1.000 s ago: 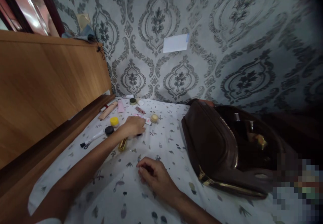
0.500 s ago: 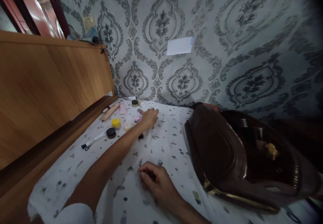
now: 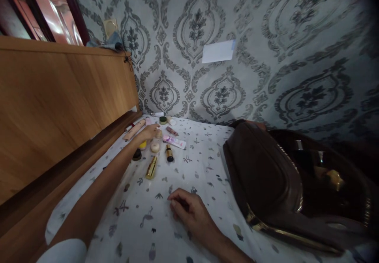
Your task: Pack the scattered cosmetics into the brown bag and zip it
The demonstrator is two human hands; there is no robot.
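Note:
My left hand (image 3: 148, 132) reaches far out over a patterned bed sheet (image 3: 142, 215) to a cluster of cosmetics, its fingertips closed on a small beige round jar (image 3: 158, 133). A second pale round jar (image 3: 154, 147), a gold tube (image 3: 151, 167) and a dark-capped gold bottle (image 3: 169, 153) lie just below it. A pink-and-white tube (image 3: 174, 141) lies to the right. A yellow jar (image 3: 143, 145) and a black jar (image 3: 136, 154) are partly hidden by my forearm. My right hand (image 3: 189, 211) rests on the sheet with its fingers curled in, holding nothing visible.
An open brown leather bag (image 3: 266, 176) with gold zips lies at the right, with small items inside. A wooden headboard (image 3: 59, 97) runs along the left. A peach tube (image 3: 134, 129), a green-lidded jar (image 3: 162, 120) and a brownish stick (image 3: 171, 131) lie by the patterned wall.
My left hand went right to the beige jar, then swung back left with it toward the headboard. The gold tube and dark-capped bottle now lie uncovered. My right hand stayed put.

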